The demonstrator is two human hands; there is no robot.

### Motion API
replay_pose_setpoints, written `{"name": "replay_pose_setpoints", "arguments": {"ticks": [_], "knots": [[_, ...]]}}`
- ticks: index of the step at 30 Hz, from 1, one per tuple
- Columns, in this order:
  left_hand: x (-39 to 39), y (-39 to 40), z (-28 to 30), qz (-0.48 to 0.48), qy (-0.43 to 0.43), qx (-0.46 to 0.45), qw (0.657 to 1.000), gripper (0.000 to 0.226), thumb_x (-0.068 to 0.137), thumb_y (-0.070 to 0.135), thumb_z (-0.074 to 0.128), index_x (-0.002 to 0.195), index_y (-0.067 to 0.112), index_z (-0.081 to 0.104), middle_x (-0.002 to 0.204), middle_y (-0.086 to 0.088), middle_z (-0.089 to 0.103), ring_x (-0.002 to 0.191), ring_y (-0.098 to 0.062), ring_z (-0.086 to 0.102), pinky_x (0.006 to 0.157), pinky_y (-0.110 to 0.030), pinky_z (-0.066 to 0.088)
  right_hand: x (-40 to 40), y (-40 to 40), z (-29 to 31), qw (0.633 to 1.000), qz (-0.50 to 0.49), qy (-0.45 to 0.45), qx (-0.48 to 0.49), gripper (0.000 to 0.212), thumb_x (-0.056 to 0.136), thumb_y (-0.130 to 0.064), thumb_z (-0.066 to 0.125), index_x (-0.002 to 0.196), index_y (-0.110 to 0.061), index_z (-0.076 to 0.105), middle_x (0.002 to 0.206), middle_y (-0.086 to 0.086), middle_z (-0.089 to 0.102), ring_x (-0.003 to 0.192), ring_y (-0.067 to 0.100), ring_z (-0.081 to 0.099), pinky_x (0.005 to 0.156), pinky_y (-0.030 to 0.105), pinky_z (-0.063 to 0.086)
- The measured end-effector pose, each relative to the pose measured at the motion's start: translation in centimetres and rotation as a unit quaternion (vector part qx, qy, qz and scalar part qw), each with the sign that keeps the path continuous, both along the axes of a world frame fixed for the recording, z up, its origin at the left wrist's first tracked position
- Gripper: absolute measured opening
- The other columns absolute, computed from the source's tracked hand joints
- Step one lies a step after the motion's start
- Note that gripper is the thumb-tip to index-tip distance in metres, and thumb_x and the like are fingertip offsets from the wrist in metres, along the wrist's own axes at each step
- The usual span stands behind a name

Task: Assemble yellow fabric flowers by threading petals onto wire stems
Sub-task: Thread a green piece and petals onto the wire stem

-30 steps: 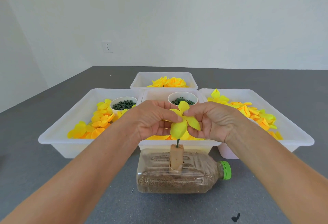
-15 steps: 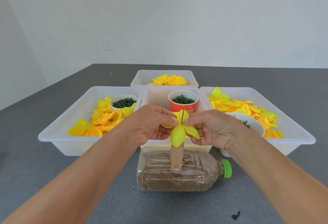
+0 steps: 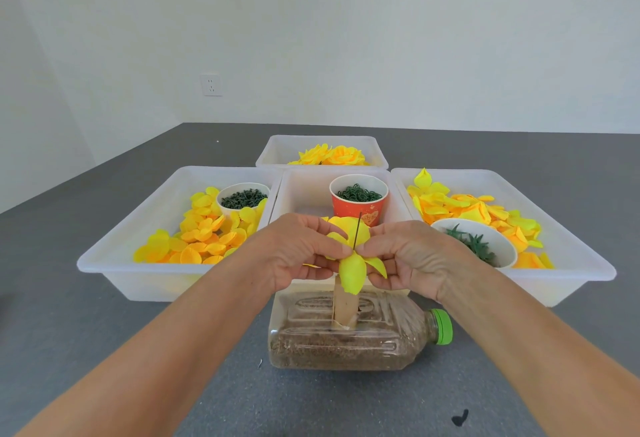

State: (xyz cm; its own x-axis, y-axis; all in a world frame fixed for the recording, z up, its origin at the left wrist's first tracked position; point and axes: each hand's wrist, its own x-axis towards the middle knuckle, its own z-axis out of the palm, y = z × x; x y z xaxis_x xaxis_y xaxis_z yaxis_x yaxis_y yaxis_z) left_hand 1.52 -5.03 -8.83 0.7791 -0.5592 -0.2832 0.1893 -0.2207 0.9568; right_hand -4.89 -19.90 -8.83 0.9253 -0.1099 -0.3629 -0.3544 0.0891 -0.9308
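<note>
Presently, frame centre: sand-filled bottle (image 3: 349, 343) holding wooden post (image 3: 343, 308); my left hand (image 3: 298, 253) and right hand (image 3: 408, 256) pinching yellow petal piece (image 3: 352, 272) threaded on wire stem (image 3: 356, 232). Next, likely: seat it down the wire.

A white wall socket (image 3: 211, 84) (on the left wall) and a dark scrap (image 3: 460, 417) on the grey table (image 3: 104, 332).

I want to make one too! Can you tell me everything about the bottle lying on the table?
The bottle is clear ribbed plastic with a green cap pointing right. It lies on its side on the grey table, partly filled with brown grainy stuff. A tan block stands in a hole in its top side. No hand touches it.
</note>
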Motion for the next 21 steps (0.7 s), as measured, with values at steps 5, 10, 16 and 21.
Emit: {"name": "replay_pose_setpoints", "arguments": {"ticks": [5,10,16,21], "knots": [[0.0,-0.1,0.0,-0.007,0.047,-0.011,0.999,0.019,0.078,-0.006,0.064,0.082,0.012,0.061,0.063,-0.001,0.067,0.057,-0.013,0.062,0.056,-0.023,0.053,0.0,0.0,0.0,0.999,-0.007,0.009,0.041,0.020,0.082,0.007,0.059,0.098,-0.006,0.061,0.068,0.010,0.063,0.047,0.013,0.058,0.046,0.020,0.050],[-0.2,0.1,-0.3,-0.006,0.036,-0.002,0.999,0.020,0.078,-0.008,0.064,0.084,0.011,0.061,0.068,-0.004,0.068,0.064,-0.018,0.063,0.060,-0.026,0.055,-0.1,0.1,-0.4,1.000,-0.013,0.018,0.018,0.025,0.079,0.009,0.060,0.098,-0.007,0.057,0.063,0.009,0.061,0.046,0.014,0.058,0.045,0.021,0.049],[-0.4,0.0,-0.7,0.004,-0.019,0.036,0.999,0.018,0.077,-0.004,0.068,0.082,0.012,0.061,0.069,-0.004,0.064,0.062,-0.017,0.057,0.061,-0.025,0.050,0.1,0.1,-1.1,0.999,-0.024,0.022,-0.018,0.024,0.075,0.007,0.065,0.085,-0.012,0.055,0.057,0.005,0.059,0.048,0.014,0.055,0.045,0.021,0.047],[-0.3,0.1,-0.8,-0.004,-0.010,0.046,0.999,0.015,0.079,-0.002,0.067,0.083,0.011,0.061,0.073,-0.006,0.063,0.064,-0.018,0.056,0.065,-0.027,0.050,0.2,0.1,-1.2,0.998,-0.016,0.028,-0.054,0.029,0.075,0.002,0.066,0.100,-0.012,0.057,0.059,0.002,0.060,0.042,0.009,0.054,0.050,0.022,0.043]]}}
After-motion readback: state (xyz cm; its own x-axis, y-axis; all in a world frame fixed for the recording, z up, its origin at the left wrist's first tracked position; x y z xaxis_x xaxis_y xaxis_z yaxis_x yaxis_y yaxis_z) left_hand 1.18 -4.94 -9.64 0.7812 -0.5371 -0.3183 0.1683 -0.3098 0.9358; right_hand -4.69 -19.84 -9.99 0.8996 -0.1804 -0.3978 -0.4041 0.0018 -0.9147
